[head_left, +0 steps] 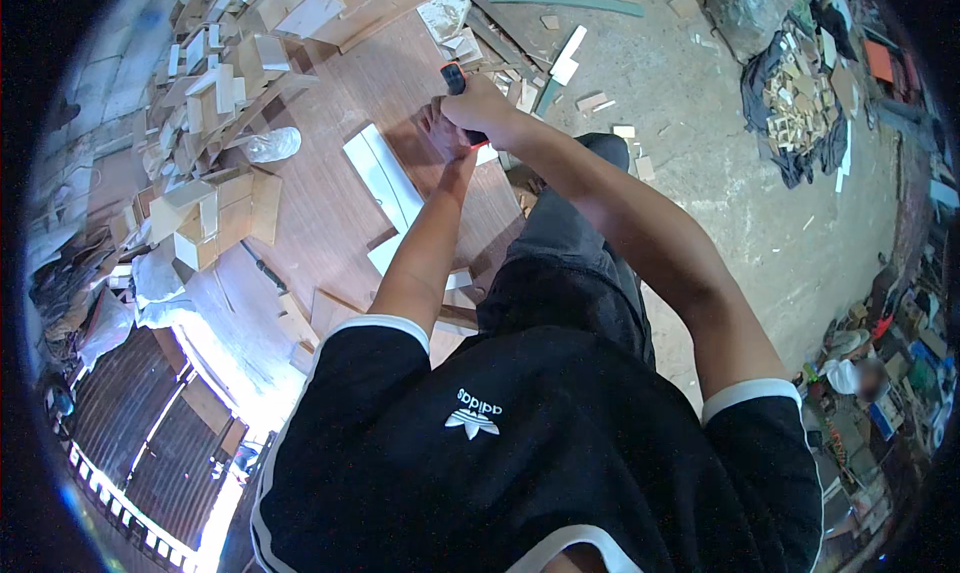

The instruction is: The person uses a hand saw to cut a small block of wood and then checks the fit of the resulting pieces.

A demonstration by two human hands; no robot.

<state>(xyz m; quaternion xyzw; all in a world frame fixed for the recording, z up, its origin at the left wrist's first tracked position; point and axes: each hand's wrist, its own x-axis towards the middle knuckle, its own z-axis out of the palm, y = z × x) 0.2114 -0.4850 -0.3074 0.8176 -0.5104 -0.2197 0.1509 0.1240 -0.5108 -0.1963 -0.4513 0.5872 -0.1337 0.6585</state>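
My right hand [483, 108] is closed round a black tool [454, 77] with orange trim, whose exact kind I cannot make out. Its lower end comes down close to my left hand [443, 131], and a small white piece [487, 155] shows beside it. My left hand lies low with its fingers spread, partly behind the right hand and the tool. What is under its palm is hidden. Left of my left forearm, a long white board [384, 177] lies on the brown wooden work surface [335, 98].
Wooden box-like pieces [215, 218] crowd the left side, near a clear plastic bag [272, 145]. White-and-wood offcuts [568, 57] lie on the concrete floor [700, 143]. At the far right sits a dark sack of wood scraps [800, 98].
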